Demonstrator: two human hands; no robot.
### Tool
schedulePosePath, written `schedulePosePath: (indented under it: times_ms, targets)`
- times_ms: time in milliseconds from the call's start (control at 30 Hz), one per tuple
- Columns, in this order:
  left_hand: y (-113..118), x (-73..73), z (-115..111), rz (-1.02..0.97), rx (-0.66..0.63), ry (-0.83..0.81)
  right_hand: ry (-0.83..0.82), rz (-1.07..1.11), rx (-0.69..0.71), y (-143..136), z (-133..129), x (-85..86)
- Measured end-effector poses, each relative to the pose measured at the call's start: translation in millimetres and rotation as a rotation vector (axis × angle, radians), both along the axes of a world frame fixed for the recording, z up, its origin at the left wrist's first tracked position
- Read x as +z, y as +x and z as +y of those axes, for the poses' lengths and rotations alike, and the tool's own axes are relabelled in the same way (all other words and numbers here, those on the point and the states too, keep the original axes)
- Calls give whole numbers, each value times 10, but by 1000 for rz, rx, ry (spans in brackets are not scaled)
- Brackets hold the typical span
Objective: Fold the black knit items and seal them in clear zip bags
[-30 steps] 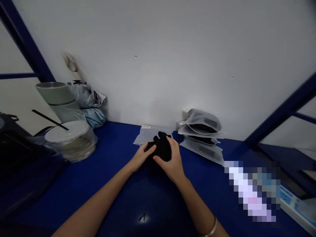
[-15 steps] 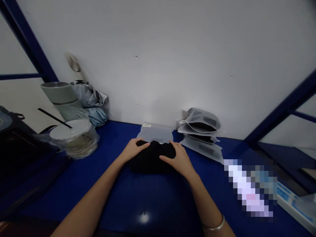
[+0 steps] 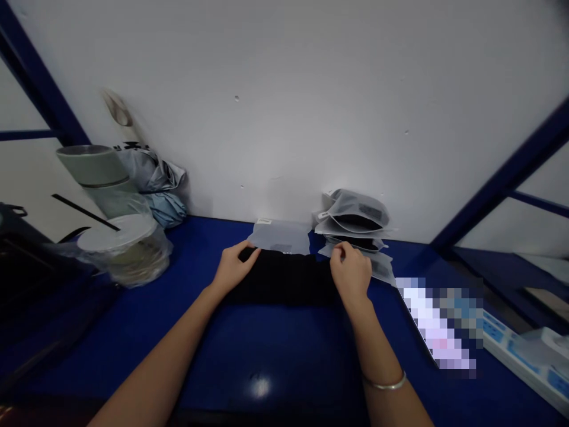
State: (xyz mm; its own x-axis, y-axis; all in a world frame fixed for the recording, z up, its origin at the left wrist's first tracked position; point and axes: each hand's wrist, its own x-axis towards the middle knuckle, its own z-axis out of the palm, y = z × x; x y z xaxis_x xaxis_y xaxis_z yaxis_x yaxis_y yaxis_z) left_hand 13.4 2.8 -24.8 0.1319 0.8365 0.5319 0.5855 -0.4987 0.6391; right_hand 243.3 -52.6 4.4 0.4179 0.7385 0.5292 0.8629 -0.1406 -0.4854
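Note:
A black cloth lies spread sideways on the blue table. At its left end my left hand pinches the upper edge between thumb and fingers. My right hand is closed at the cloth's right end, its fingers curled on the top corner. Just behind the cloth lies a frosted plastic bag with a small white label, its near part covered by the cloth. To the right, behind my right hand, several frosted bags with black contents are stacked.
On the left stand a lidded cup with a black straw in a plastic bag, a green tumbler and a folded umbrella. A blurred bright device and a power strip lie at right. A wall rises behind.
The black cloth is now wider and flatter. My right hand has moved right, and its fingers have closed on the cloth's end. The view has shifted slightly.

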Motion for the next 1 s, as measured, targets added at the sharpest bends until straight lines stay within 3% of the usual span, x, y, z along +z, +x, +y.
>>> schedulePosePath:
  times_ms: [100, 333, 467, 600, 733, 800, 867, 933, 1000]
  targets:
    - [31, -20, 31, -130, 8, -191, -97, 96, -8, 48, -18, 40]
    - [24, -35, 130, -404, -51, -571, -213, 354, 215, 259, 8, -143]
    - [-6, 60, 105, -722, -202, -773, -227, 365, 370, 284, 4, -89]
    - [-159, 130, 74, -955, -491, -823, -210, 475, 661, 325, -77, 109]
    - [-338, 119, 50, -840, -1165, -966, -383, 684, 901, 441, -204, 267]
    - [-344, 115, 32, -696, -1356, -1067, -527, 754, 1005, 489, -241, 295]
    - [-271, 115, 12, -561, -1267, -1096, -613, 779, 1000, 493, -240, 285]
    - [-140, 102, -7, -445, -1006, -974, -599, 739, 896, 441, -208, 243]
    - [8, 60, -28, -295, -712, -728, -583, 663, 837, 345, -162, 174]
